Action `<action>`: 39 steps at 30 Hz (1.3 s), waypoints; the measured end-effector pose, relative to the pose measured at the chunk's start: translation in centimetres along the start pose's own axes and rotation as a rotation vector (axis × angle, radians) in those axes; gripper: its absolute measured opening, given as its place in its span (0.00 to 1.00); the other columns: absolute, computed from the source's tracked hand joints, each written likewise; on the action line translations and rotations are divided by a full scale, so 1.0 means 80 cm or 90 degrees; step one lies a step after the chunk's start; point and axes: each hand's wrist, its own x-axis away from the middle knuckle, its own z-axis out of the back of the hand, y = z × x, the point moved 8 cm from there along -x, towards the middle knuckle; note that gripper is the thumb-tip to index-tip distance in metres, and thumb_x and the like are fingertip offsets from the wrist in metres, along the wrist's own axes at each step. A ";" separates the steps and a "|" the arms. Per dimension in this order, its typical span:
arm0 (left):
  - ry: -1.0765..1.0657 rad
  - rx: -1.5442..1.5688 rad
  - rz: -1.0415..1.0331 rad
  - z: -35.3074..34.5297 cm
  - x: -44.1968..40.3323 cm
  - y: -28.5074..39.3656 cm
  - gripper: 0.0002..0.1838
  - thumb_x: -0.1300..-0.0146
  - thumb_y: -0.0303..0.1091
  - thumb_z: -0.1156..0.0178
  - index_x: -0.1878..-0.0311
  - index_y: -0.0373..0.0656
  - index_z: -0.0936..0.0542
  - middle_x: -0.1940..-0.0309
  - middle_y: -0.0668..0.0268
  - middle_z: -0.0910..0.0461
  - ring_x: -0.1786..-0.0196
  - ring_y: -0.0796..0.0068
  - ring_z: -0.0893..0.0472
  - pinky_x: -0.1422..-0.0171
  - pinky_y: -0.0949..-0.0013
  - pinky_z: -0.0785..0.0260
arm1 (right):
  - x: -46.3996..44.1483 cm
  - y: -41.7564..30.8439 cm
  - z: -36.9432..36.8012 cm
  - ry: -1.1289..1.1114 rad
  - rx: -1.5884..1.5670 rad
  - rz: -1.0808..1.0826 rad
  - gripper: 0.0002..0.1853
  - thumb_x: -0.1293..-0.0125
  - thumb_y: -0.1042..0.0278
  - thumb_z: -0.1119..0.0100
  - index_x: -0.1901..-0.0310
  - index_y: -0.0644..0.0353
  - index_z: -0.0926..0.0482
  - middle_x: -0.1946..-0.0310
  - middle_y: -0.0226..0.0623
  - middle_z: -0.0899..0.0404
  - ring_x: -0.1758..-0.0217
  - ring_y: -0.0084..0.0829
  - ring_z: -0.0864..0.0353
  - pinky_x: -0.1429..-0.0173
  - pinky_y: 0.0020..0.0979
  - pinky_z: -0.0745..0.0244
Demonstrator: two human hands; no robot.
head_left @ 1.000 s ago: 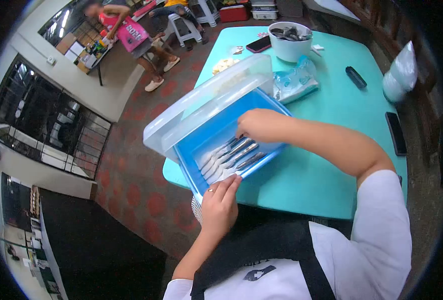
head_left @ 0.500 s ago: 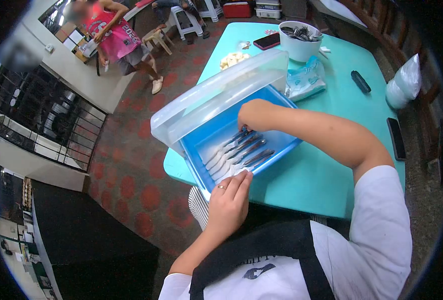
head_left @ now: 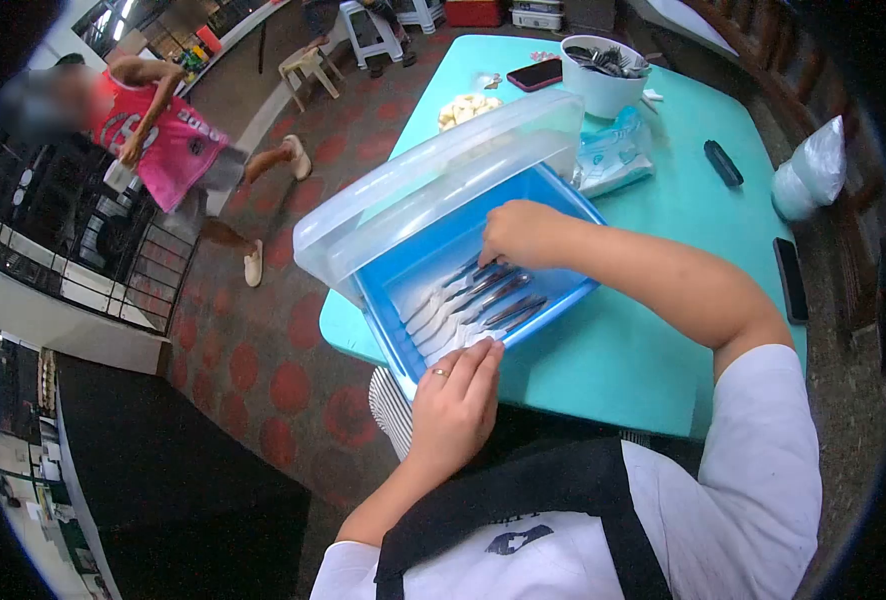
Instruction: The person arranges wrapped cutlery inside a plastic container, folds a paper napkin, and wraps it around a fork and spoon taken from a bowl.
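Blue box point(head_left: 388, 278), one, centre of frame, tilted toward the wearer at the near-left edge of a turquoise table point(head_left: 673, 300). Translucent lid point(head_left: 338, 235), standing raised along the box's upper-left side. Utensils point(head_left: 503, 290), several, within the box, in a slanting row: dark, shiny handles toward the right hand, other ends in white wrapping point(head_left: 433, 325).

Right hand point(head_left: 528, 238), reaching in from the right of frame; fingers bunched together at the uppermost handles; whether the grip is clamped on one cannot be told. Left hand point(head_left: 455, 405), ringed, lower centre; fingers side by side over the box's near rim, tips at the wrapping; thumb hidden, so its grip cannot be told.

On the table, upper centre of frame: white tub point(head_left: 598, 98) holding cutlery point(head_left: 608, 62); phone point(head_left: 535, 75) beside it; blue-and-white packet point(head_left: 613, 155); pale heap point(head_left: 463, 110) behind the lid. At right: small black object point(head_left: 723, 163); dark phone point(head_left: 791, 280) at the edge. Upper left: person in pink top point(head_left: 168, 150), on the floor point(head_left: 293, 390).
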 end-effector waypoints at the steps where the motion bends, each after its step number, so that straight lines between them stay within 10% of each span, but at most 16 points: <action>1: -0.002 -0.003 -0.001 0.000 0.000 0.000 0.22 0.45 0.24 0.36 0.45 0.36 0.22 0.50 0.57 0.19 0.52 0.58 0.19 0.48 0.59 0.27 | -0.001 0.000 0.000 -0.004 0.016 0.005 0.13 0.46 0.68 0.35 0.58 0.49 0.11 0.65 0.35 0.13 0.56 0.39 0.16 0.51 0.40 0.22; 39: 0.025 -0.002 0.020 0.002 -0.001 0.002 0.21 0.47 0.22 0.35 0.47 0.38 0.21 0.51 0.59 0.19 0.54 0.57 0.19 0.51 0.59 0.27 | 0.014 -0.019 0.011 0.017 0.322 0.162 0.06 0.46 0.67 0.40 0.74 0.52 0.14 0.68 0.29 0.17 0.55 0.33 0.21 0.50 0.35 0.27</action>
